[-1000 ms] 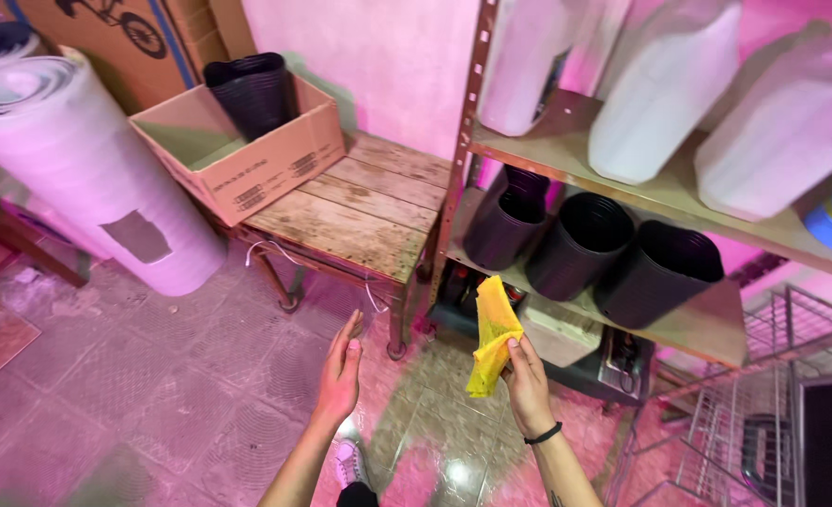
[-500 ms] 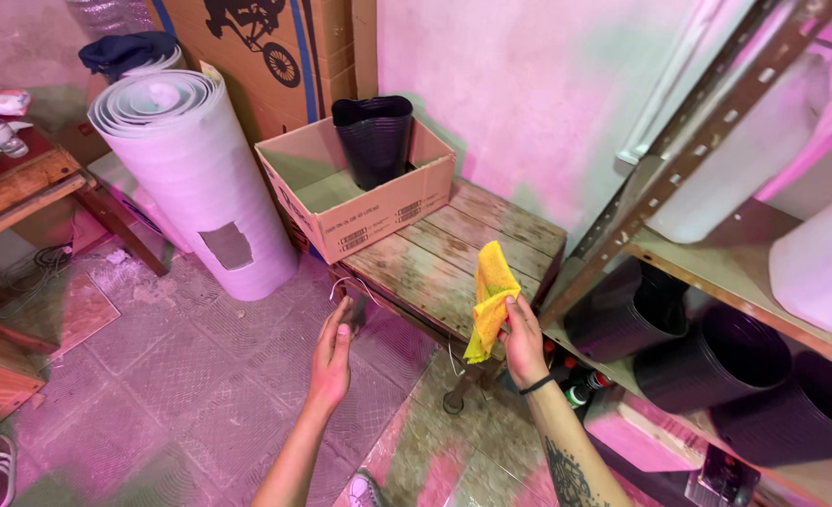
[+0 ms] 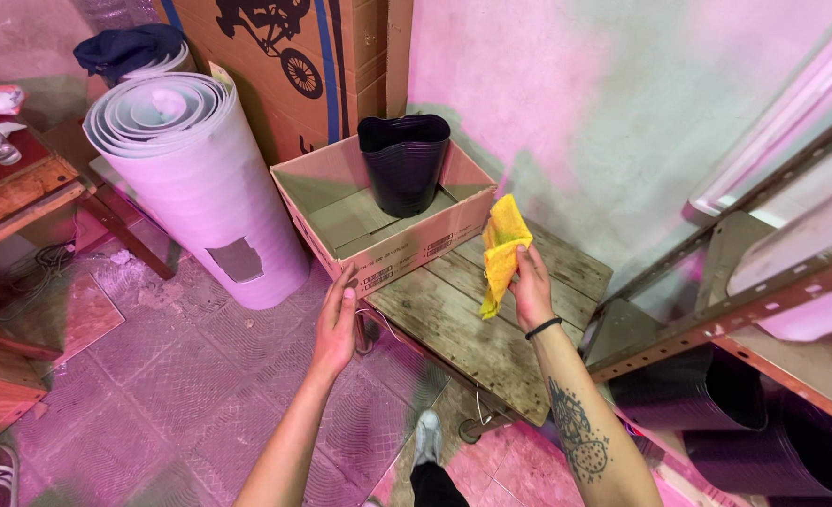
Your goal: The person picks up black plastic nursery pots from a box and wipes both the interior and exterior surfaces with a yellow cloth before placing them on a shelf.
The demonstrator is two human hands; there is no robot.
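- Head view: right hand (image 3: 531,286) pinches a folded yellow cloth (image 3: 501,249) between its fingers, holding it above the worn wooden desk (image 3: 491,314).
- Left hand (image 3: 337,324), fingers spread and empty, reaches near the front corner of the open cardboard box (image 3: 378,246), which holds a black pot (image 3: 404,161).
- Judgement: steadying the box first, with the cloth kept bunched, would suit wiping the planks.

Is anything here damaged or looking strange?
Yes. The white foam roll has a torn patch low on its side, showing a grey layer. The wooden table looks weathered. The right hand holds a yellow cloth.
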